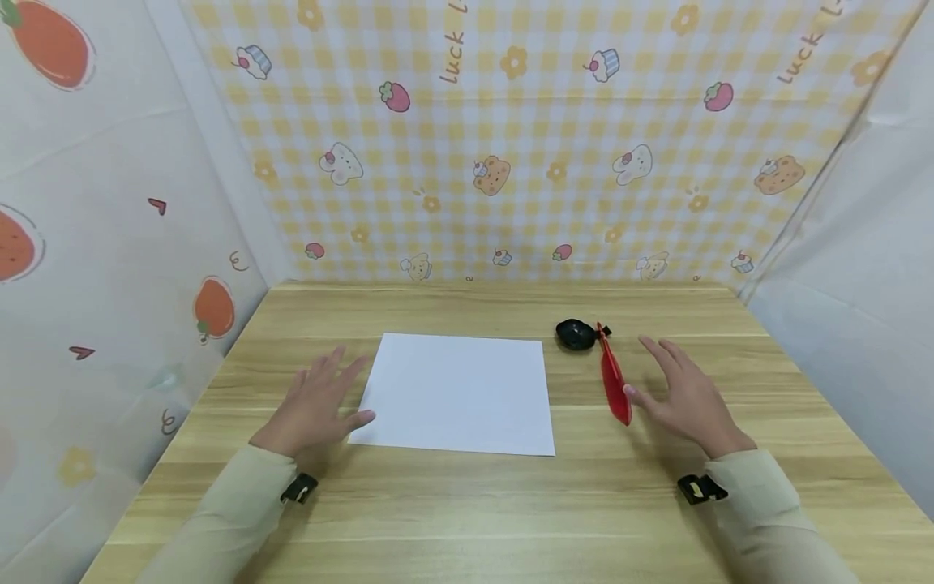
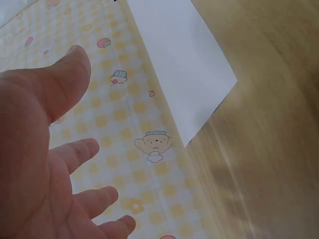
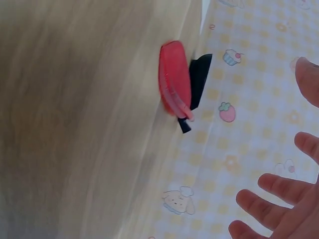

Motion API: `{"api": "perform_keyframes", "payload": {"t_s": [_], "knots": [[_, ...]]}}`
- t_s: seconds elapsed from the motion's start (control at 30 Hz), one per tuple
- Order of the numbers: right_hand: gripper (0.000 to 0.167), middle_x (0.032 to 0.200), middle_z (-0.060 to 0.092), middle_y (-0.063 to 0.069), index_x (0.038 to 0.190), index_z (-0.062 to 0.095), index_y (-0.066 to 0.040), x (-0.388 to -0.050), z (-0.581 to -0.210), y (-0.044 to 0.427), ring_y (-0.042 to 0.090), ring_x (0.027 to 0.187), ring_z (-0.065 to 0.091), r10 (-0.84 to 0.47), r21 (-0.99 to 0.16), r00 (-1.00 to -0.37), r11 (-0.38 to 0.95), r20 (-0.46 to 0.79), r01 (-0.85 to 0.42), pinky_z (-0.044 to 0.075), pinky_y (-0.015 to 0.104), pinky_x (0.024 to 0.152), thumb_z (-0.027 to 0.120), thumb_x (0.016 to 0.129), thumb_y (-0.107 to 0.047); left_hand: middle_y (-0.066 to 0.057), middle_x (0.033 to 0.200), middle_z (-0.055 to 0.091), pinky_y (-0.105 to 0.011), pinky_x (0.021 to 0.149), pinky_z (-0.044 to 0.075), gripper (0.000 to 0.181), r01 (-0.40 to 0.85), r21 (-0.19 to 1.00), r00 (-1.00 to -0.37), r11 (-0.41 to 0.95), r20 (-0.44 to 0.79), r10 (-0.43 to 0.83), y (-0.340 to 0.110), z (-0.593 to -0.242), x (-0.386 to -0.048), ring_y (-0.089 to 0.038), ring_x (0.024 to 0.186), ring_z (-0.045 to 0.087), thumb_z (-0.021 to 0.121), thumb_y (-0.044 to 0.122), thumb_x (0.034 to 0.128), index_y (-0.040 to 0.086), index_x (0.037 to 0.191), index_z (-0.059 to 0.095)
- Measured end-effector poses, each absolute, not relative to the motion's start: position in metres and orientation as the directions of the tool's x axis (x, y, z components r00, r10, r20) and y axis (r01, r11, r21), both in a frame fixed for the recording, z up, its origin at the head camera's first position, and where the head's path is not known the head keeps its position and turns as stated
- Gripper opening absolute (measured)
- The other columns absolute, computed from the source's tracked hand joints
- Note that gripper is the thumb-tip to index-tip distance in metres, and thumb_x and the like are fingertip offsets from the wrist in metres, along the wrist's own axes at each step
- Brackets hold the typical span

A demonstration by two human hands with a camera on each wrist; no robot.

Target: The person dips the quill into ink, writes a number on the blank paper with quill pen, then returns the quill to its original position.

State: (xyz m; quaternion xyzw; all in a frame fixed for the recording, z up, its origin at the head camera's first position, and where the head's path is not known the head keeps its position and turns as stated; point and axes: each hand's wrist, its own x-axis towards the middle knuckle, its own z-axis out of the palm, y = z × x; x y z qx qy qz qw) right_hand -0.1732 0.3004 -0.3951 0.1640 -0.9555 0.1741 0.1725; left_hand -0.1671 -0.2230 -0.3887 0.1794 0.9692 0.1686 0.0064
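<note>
So both hands are bare and holding nothing right now. The left hand (image 1: 314, 405) hangs at the left edge of the white paper (image 1: 460, 393), fingers spread well apart, thumb sticking out over the sheet in the head view; the left wrist view shows a gap there, so I'd call it hovering rather than pressing. The right hand (image 1: 689, 405) is the same deal on the other side, fingers apart and loose, just right of the red feather-shaped thing (image 1: 615, 377). From above its thumb looks like it's meeting the wide end, but the right wrist view shows them apart, so I'm reading that as overlap. The paper lies flat on the wooden table (image 1: 452, 519), roughly in front of the person and nearly square to them, probably so there's a wide, steady surface within reach of both hands. The red thing sits right of the sheet, wide end toward the person and narrow end up at the small black dish (image 1: 575, 336), crossing its little tab (image 1: 606, 331). My guess is that it's angled that way so the wide end is handy for the right hand, with the dish kept off the paper and out of the way. Whether the dish has anything in it, can't tell, it's just dark inside.
</note>
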Motion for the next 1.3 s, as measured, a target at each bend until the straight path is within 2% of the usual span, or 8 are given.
{"api": "perform_keyframes", "payload": {"t_s": [0.23, 0.47, 0.6, 0.77, 0.9, 1.1, 1.3], "knots": [[0.070, 0.138, 0.044, 0.031, 0.144, 0.038, 0.001, -0.189, -0.395, 0.304, 0.050, 0.124, 0.042, -0.235, -0.328, -0.925, 0.885, 0.297, -0.330, 0.036, 0.066, 0.095, 0.067, 0.091, -0.034, -0.032, 0.147, 0.033, -0.063, 0.107, 0.022, 0.076, 0.425, 0.330, -0.904, 0.843, 0.112, 0.412, -0.224, -0.395, -0.184, -0.050, 0.136, 0.027, 0.072, 0.034, 0.0869, -0.003, 0.144, 0.039], [0.061, 0.134, 0.049, 0.031, 0.141, 0.042, 0.003, -0.207, -0.394, 0.310, 0.051, 0.121, 0.044, -0.252, -0.340, -0.931, 0.879, 0.264, -0.334, 0.035, 0.064, 0.096, 0.067, 0.092, -0.023, -0.031, 0.151, 0.028, -0.063, 0.107, 0.022, 0.083, 0.428, 0.370, -0.895, 0.824, 0.049, 0.443, -0.223, -0.396, -0.197, -0.049, 0.138, 0.023, 0.075, 0.038, 0.0847, 0.001, 0.148, 0.035], [0.057, 0.132, 0.051, 0.030, 0.141, 0.044, 0.001, -0.218, -0.396, 0.313, 0.050, 0.119, 0.046, -0.270, -0.321, -0.932, 0.884, 0.243, -0.340, 0.036, 0.063, 0.096, 0.065, 0.092, -0.018, -0.030, 0.152, 0.024, -0.063, 0.107, 0.021, 0.086, 0.425, 0.366, -0.891, 0.828, 0.010, 0.453, -0.222, -0.396, -0.206, -0.048, 0.139, 0.022, 0.074, 0.041, 0.0842, 0.004, 0.150, 0.033], [0.052, 0.131, 0.053, 0.030, 0.141, 0.046, -0.003, -0.226, -0.403, 0.314, 0.050, 0.118, 0.049, -0.286, -0.291, -0.938, 0.897, 0.195, -0.334, 0.039, 0.063, 0.094, 0.063, 0.095, -0.021, -0.033, 0.153, 0.018, -0.064, 0.108, 0.017, 0.087, 0.397, 0.367, -0.887, 0.841, -0.082, 0.454, -0.223, -0.400, -0.213, -0.052, 0.138, 0.019, 0.070, 0.044, 0.0869, 0.002, 0.151, 0.029], [0.049, 0.127, 0.055, 0.029, 0.138, 0.049, -0.004, -0.232, -0.407, 0.316, 0.049, 0.114, 0.052, -0.303, -0.243, -0.929, 0.905, 0.211, -0.350, 0.043, 0.062, 0.090, 0.063, 0.094, -0.022, -0.033, 0.154, 0.014, -0.066, 0.107, 0.014, 0.087, 0.371, 0.364, -0.885, 0.854, -0.140, 0.444, -0.223, -0.405, -0.217, -0.053, 0.139, 0.015, 0.068, 0.044, 0.0888, 0.002, 0.152, 0.026], [0.043, 0.122, 0.059, 0.027, 0.132, 0.055, -0.005, -0.241, -0.407, 0.319, 0.046, 0.108, 0.057, -0.314, -0.213, -0.917, 0.905, 0.247, -0.367, 0.046, 0.060, 0.086, 0.065, 0.093, -0.020, -0.035, 0.153, 0.016, -0.066, 0.107, 0.015, 0.085, 0.390, 0.341, -0.872, 0.855, -0.163, 0.462, -0.217, -0.404, -0.224, -0.054, 0.137, 0.016, 0.067, 0.045, 0.0889, 0.002, 0.151, 0.027], [0.037, 0.111, 0.066, 0.024, 0.124, 0.061, -0.003, -0.249, -0.414, 0.315, 0.039, 0.093, 0.065, -0.382, -0.140, -0.881, 0.892, 0.280, -0.431, 0.052, 0.053, 0.077, 0.069, 0.090, -0.016, -0.032, 0.152, 0.021, -0.068, 0.105, 0.017, 0.080, 0.374, 0.294, -0.871, 0.879, -0.215, 0.442, -0.216, -0.407, -0.221, -0.056, 0.135, 0.020, 0.068, 0.044, 0.0885, 0.003, 0.149, 0.034]]}}
